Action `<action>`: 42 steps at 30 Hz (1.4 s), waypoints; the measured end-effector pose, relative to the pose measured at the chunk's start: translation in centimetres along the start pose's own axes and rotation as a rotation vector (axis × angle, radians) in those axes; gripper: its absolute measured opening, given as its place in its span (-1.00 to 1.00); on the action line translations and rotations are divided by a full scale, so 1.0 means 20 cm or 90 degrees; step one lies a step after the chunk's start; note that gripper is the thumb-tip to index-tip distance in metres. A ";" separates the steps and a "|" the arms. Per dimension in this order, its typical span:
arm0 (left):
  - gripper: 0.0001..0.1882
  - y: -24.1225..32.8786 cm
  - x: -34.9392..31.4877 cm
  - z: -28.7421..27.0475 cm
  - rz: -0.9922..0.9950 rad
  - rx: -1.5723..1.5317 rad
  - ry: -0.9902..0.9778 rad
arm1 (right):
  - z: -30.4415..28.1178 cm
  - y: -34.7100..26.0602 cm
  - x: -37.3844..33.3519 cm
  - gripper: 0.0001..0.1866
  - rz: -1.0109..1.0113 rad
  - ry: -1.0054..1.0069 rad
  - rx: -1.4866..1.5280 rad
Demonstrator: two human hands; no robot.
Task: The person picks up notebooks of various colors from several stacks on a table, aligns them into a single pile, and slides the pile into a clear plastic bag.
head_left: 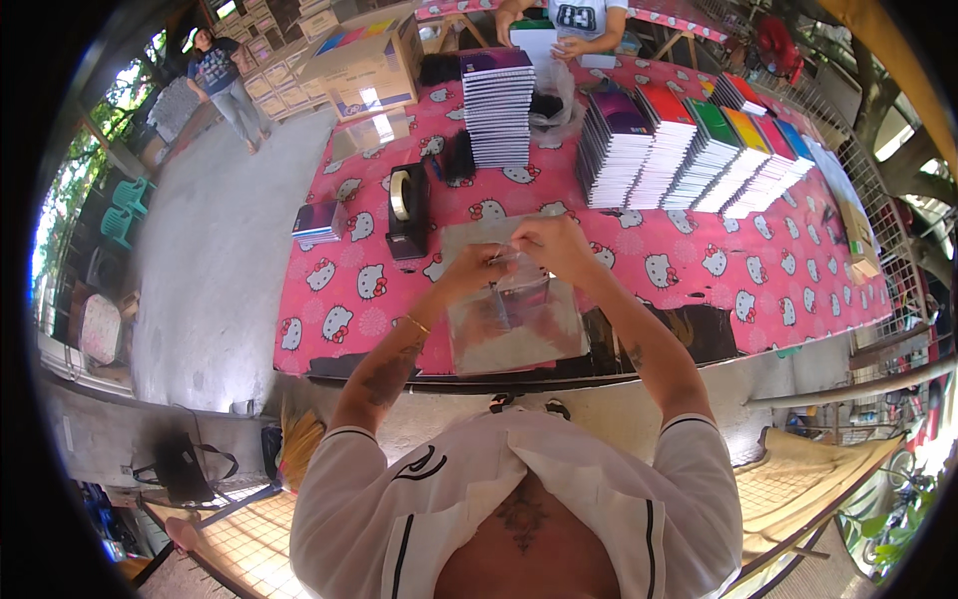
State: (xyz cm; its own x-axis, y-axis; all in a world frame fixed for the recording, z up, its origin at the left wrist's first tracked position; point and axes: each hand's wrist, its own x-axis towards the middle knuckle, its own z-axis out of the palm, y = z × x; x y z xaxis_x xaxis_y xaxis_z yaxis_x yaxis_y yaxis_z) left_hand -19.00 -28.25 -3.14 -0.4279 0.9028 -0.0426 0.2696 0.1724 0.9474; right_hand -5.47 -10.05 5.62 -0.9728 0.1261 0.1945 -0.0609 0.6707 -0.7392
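Left to right. A small stack of notebooks (317, 222) lies near the left edge of the surface (699, 290), which is covered in a pink patterned cloth. Just right of it stands a black tape dispenser (407, 208), well within reach of your left arm.

At centre, your left hand (477, 272) and right hand (549, 245) meet over the top edge of a clear bag (514, 319). The bag hangs upright between them, above the near edge of the surface, with a dark flat item inside it; what that item is cannot be told. The fingers of both hands are pinched narrow on the bag's mouth, close together and nearly touching.

The step in hand appears to be closing or folding over the mouth of the bag. The next move would likely call for holding the fold flat with one hand while the other is freed, the dispenser being the nearest tool.

Behind stands a tall stack of books (498, 108); to the right, fanned rows of coloured books (699, 150). At the far edge, another person's hands (571, 45) work apart from yours.
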 end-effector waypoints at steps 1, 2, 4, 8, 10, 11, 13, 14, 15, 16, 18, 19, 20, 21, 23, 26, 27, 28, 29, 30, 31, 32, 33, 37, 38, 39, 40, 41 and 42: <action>-0.47 0.02 -0.02 0.01 0.016 -0.020 0.004 | -0.04 -0.03 -0.01 -0.46 0.001 -0.005 0.056; -0.46 0.03 -0.04 0.03 0.037 -0.015 0.029 | -0.06 -0.05 -0.02 -0.39 0.003 -0.010 0.111; -0.44 0.18 -0.03 0.13 0.090 -0.013 0.059 | -0.09 0.08 -0.09 -0.28 -0.124 0.024 0.154; -0.65 0.26 -0.14 0.11 0.280 0.283 0.134 | 0.01 0.14 -0.24 -0.17 -0.155 -0.038 0.128; -0.65 0.33 -0.21 0.16 0.332 0.441 0.146 | 0.04 0.18 -0.31 -0.16 -0.161 -0.029 0.063; -0.64 0.34 -0.24 0.18 0.360 0.497 0.157 | 0.07 0.22 -0.33 -0.16 -0.172 -0.016 0.028; -0.60 0.36 -0.24 0.19 0.438 0.522 0.194 | 0.11 0.24 -0.33 -0.19 -0.131 -0.014 0.046; -0.59 0.37 -0.23 0.17 0.442 0.437 0.202 | 0.12 0.25 -0.34 -0.20 -0.109 -0.013 0.055; -0.57 0.41 -0.24 0.13 0.440 0.349 0.209 | 0.13 0.23 -0.34 -0.25 -0.113 0.000 0.063; -0.56 0.45 -0.24 0.11 0.441 0.259 0.217 | 0.11 0.19 -0.34 -0.30 -0.117 0.015 0.066; -0.56 0.55 -0.26 0.11 0.303 0.194 0.228 | 0.09 0.19 -0.31 -0.38 -0.073 0.042 0.196; -0.55 0.58 -0.26 0.11 0.238 0.161 0.232 | 0.07 0.21 -0.28 -0.40 -0.024 0.055 0.323; -0.54 0.50 -0.21 0.10 0.218 0.149 0.229 | 0.04 0.23 -0.24 -0.43 0.025 0.069 0.450; -0.53 0.34 -0.20 0.06 0.187 0.142 0.240 | 0.05 0.20 -0.19 -0.44 -0.044 0.031 0.297; -0.51 0.14 -0.15 0.07 0.113 0.047 0.184 | 0.00 0.13 -0.09 -0.45 -0.170 -0.025 -0.018; -0.49 0.09 -0.09 0.06 0.000 -0.127 0.055 | -0.10 0.10 0.04 -0.54 -0.005 -0.100 0.105; -0.49 0.10 -0.11 0.07 -0.032 -0.138 0.057 | -0.12 0.08 0.04 -0.59 -0.025 -0.015 0.180; -0.48 0.10 -0.13 0.07 -0.065 -0.150 0.059 | -0.15 0.07 0.03 -0.63 -0.045 0.069 0.254; -0.50 0.11 -0.14 0.09 0.007 -0.073 0.125 | -0.17 0.06 0.03 -0.67 -0.064 0.153 0.329; -0.53 0.14 -0.16 0.11 0.075 0.007 0.188 | -0.15 0.05 -0.04 -0.70 -0.101 0.127 0.235; -0.55 0.20 -0.19 0.11 0.145 0.091 0.259 | -0.10 0.02 -0.15 -0.73 -0.147 0.096 0.140; -0.54 0.29 -0.20 0.12 0.225 0.207 0.263 | -0.10 0.03 -0.20 -0.74 -0.166 0.062 0.050; -0.52 0.41 -0.23 0.13 0.300 0.323 0.268 | -0.10 0.04 -0.26 -0.74 -0.194 0.028 -0.034; -0.47 0.50 -0.30 0.21 0.418 0.629 0.247 | -0.09 0.08 -0.31 -0.59 -0.033 -0.004 0.120; -0.46 0.48 -0.30 0.20 0.422 0.553 0.264 | -0.11 0.07 -0.29 -0.54 0.052 0.031 0.259; -0.45 0.48 -0.27 0.19 0.432 0.475 0.273 | -0.11 0.09 -0.26 -0.50 -0.010 0.046 0.235; -0.44 0.48 -0.25 0.18 0.440 0.397 0.282 | -0.10 0.12 -0.24 -0.46 -0.072 0.062 0.210; -0.41 0.48 -0.24 0.16 0.392 0.320 0.263 | -0.09 0.14 -0.23 -0.43 -0.133 0.077 0.184; -0.38 0.55 -0.26 0.14 0.342 0.241 0.245 | -0.06 0.16 -0.23 -0.42 -0.148 0.075 0.122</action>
State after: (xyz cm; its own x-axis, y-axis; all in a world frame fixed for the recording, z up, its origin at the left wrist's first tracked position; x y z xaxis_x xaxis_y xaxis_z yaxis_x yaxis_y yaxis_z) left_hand -11.43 -29.92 6.71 -0.4056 0.7119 0.5734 0.7736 -0.0668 0.6301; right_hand -0.83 -7.49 3.11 -0.8960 0.0767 0.4375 -0.3305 0.5428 -0.7721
